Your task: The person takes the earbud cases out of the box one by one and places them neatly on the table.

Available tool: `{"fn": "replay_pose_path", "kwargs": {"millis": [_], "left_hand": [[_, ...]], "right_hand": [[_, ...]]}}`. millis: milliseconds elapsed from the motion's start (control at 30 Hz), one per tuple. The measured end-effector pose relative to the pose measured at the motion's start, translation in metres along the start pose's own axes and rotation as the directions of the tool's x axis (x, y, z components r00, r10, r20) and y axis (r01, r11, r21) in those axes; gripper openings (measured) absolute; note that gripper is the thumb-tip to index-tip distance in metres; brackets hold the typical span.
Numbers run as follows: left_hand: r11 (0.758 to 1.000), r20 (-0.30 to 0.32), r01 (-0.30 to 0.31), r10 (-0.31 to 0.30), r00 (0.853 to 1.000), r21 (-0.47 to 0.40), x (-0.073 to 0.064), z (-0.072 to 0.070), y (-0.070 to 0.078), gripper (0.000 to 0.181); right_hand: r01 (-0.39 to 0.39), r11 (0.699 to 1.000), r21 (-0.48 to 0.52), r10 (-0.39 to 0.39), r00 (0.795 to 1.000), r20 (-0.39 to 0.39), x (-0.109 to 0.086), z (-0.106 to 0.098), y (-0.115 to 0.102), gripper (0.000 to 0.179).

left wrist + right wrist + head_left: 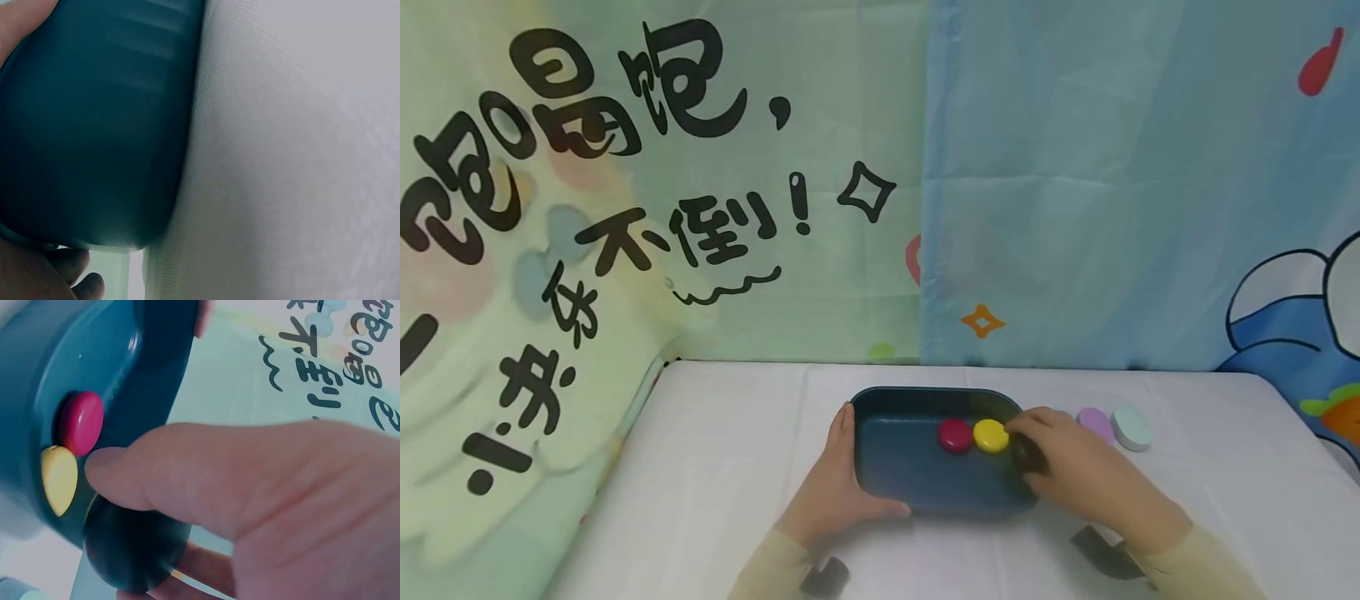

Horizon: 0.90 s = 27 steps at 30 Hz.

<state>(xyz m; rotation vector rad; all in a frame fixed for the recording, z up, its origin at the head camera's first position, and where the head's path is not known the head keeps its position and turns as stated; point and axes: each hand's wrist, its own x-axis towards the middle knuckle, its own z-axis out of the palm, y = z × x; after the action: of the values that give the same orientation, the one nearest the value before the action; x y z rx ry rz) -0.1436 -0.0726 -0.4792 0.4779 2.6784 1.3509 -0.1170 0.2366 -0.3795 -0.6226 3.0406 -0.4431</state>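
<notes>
A dark teal rectangular tray (917, 483) is on the white table, and my left hand (838, 492) grips its left end. In the left wrist view the tray's outer wall (106, 125) fills much of the left side, with thumb and fingers at opposite edges. Inside the tray lie a glossy crimson disc (955, 436) and a yellow disc (991, 436), side by side. My right hand (1075, 467) is over the tray's right end. Between its thumb and fingers it holds a dark, rounded disc (134, 544), mostly hidden in the head view.
Right of the tray, partly behind the right hand, a purple disc (1096, 424) and a pale mint disc (1131, 428) lie on the white tablecloth (700, 467). Printed cloth backdrops (1075, 208) hang behind the table and on its left.
</notes>
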Motion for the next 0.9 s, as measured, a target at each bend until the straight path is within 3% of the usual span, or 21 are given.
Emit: {"fn": "replay_pose_path", "kwargs": {"millis": [233,600,800,900], "left_hand": [[1.0,-0.005,-0.018,0.018,1.0,0.011,0.0,0.001,-0.001,0.147],[1.0,-0.004,-0.008,0.008,1.0,0.008,0.0,0.0,-0.001,0.147],[1.0,0.007,0.002,-0.002,1.0,0.006,0.0,-0.001,0.0,0.147],[1.0,0.008,0.006,-0.006,1.0,0.009,-0.001,-0.002,0.001,0.147]], "right_hand": [[0.004,1.0,0.003,-0.004,0.998,-0.061,-0.007,-0.001,0.01,0.049],[-0.142,0.99,0.02,0.142,0.99,0.016,-0.018,0.002,0.036,0.054],[-0.133,0.991,-0.013,0.132,0.99,-0.058,-0.026,0.006,0.051,0.045],[-0.148,0.988,-0.032,0.146,0.988,-0.055,-0.029,0.008,0.058,0.047]]}}
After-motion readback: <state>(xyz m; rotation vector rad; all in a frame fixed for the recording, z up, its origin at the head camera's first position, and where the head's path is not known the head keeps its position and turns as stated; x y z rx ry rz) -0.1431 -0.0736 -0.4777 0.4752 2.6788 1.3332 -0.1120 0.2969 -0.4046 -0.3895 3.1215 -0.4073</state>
